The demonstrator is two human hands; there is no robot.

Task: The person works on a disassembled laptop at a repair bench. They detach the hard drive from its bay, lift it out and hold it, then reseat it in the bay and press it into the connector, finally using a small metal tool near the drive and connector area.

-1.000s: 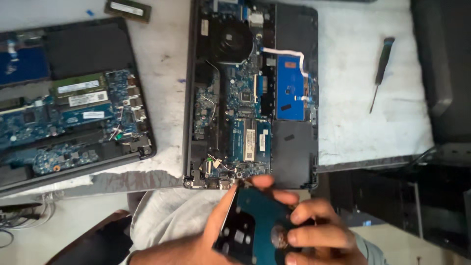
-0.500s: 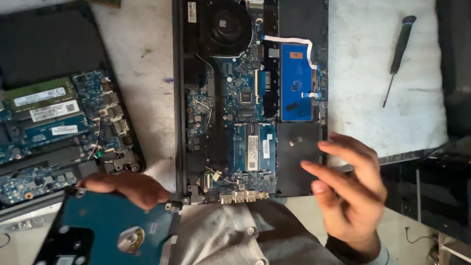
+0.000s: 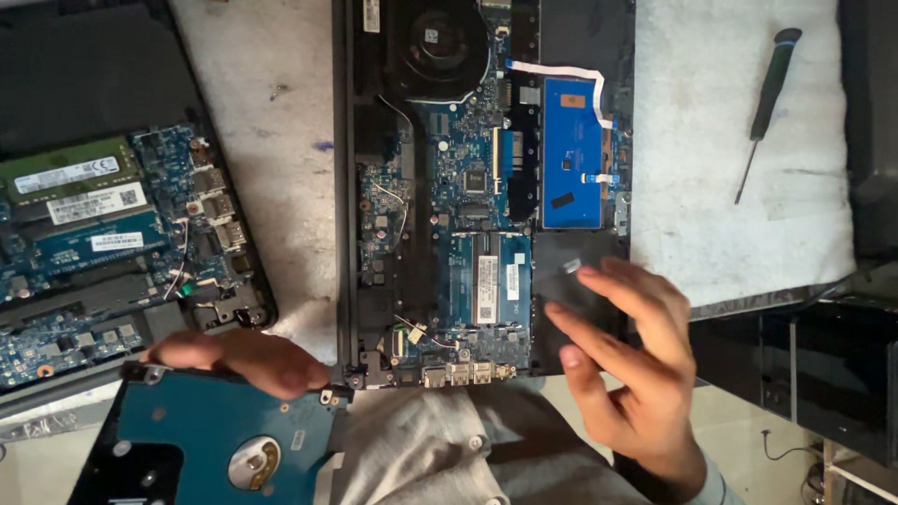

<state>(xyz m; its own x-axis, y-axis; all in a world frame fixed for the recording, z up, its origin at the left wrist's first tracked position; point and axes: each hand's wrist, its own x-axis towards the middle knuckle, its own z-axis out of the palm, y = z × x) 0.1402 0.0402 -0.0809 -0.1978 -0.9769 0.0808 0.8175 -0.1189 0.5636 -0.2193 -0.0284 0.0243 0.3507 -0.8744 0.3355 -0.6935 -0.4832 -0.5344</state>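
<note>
The left hand [image 3: 245,360] gripped a teal-blue rectangular hard drive with a bare circuit side and silver spindle [image 3: 220,440], fingers curled over its top edge, at the lower left just off the near edge of the pale, scuffed desk [image 3: 271,140]. The right hand [image 3: 629,360] held nothing; its fingers were spread loosely and hovered over the empty black drive bay at the near right corner of the opened black laptop with its blue circuit board exposed [image 3: 486,187]; whether they touched it could not be told. That laptop lay in the middle of the desk, with a round black fan [image 3: 440,42] at its far end and a blue rectangular panel [image 3: 571,154] on its right. A second opened laptop with green memory sticks [image 3: 103,224] lay to the left. A black-handled screwdriver [image 3: 767,108] lay on white foam padding [image 3: 739,206] at the right, well apart from both hands
</note>
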